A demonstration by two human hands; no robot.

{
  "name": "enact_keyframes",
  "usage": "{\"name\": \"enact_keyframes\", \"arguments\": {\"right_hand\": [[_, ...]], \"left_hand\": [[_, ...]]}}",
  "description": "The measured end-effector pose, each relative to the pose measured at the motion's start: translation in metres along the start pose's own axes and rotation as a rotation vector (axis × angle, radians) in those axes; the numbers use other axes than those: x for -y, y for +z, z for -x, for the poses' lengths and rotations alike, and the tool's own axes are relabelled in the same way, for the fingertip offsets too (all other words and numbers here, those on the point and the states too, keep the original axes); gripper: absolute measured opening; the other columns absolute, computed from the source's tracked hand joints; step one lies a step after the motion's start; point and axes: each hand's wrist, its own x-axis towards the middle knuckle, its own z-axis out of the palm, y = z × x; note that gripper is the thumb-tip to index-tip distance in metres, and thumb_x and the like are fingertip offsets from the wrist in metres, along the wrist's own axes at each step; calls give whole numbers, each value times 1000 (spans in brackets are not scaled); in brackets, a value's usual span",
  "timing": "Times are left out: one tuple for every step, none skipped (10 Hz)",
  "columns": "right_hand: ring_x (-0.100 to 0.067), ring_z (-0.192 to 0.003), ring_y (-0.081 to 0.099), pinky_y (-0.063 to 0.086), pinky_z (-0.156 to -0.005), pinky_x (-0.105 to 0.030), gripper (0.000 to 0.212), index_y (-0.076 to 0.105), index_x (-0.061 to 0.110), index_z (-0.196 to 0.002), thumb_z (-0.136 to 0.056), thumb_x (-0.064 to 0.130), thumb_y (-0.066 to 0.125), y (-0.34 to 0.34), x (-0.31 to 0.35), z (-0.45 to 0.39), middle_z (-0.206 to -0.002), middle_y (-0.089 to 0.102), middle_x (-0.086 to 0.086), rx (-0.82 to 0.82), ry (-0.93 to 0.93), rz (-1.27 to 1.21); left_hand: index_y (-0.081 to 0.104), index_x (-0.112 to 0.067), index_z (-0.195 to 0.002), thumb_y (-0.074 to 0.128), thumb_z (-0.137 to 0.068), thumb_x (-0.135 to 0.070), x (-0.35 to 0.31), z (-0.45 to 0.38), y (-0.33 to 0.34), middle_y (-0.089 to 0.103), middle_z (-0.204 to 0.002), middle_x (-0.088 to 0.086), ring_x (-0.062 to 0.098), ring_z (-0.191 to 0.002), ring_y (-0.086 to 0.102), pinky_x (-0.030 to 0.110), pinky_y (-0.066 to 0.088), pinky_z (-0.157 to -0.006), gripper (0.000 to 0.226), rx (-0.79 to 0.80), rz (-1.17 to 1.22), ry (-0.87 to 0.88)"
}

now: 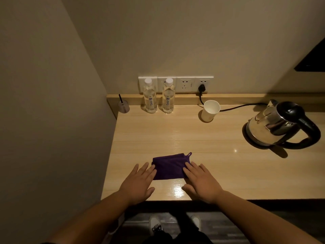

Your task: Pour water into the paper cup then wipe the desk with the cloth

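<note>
A folded purple cloth (169, 166) lies flat near the front edge of the wooden desk (175, 134). My left hand (138, 182) rests palm down, its fingertips touching the cloth's left edge. My right hand (200, 181) lies flat too, fingers spread over the cloth's right edge. Neither hand grips anything. A white paper cup (210, 110) stands upright at the back of the desk. Two capped water bottles (149, 96) (168, 95) stand side by side against the back ledge, left of the cup.
A steel electric kettle (277, 124) with a black handle sits on its base at the right, its cord (237, 106) running behind the cup to a wall socket (202, 88). A small clear cup with a black straw (124, 106) stands in the back left corner by the side wall.
</note>
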Motion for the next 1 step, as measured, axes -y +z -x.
{"name": "enact_keyframes", "arguments": {"right_hand": [[-26, -102, 61, 47, -85, -37, 48, 63, 20, -111, -88, 51, 35, -27, 9, -7, -112, 66, -4, -4, 36, -133]], "left_hand": [[53, -20, -133, 46, -90, -42, -8, 0, -19, 61, -131, 0, 21, -118, 57, 34, 44, -99, 50, -7, 242, -63]]}}
